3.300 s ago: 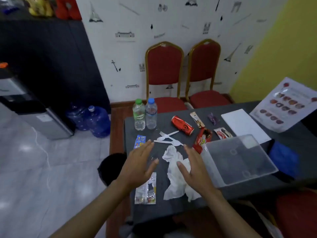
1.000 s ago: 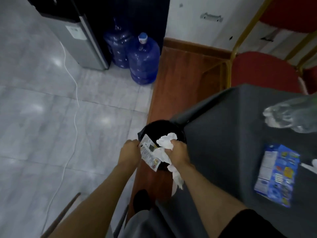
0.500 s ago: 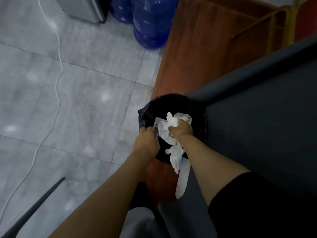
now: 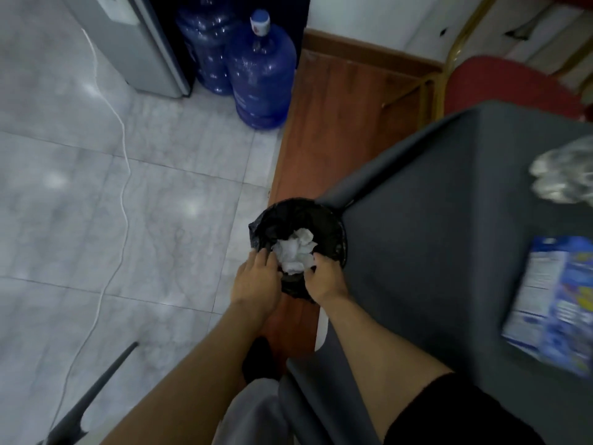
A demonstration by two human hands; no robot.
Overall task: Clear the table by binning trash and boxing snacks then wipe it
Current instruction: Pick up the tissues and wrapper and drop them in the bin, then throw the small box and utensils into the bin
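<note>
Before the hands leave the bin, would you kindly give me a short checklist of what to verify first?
1. Is the white crumpled tissue inside the black lined bin? Ok.
2. Is the left hand free of trash? Ok, its fingers are straight.
3. Has the right hand released its grip on the tissue? Cannot tell, because its fingers curl at the rim.
4. Is the grey cloth-covered table cleared? Not ok, because the blue snack packet lies on it.

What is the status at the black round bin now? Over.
Left hand open beside the crumpled white paper tissue. Right hand at the rim, grip unclear. Tissue lies inside the black bag-lined round bin. Nothing else over its mouth.
</note>
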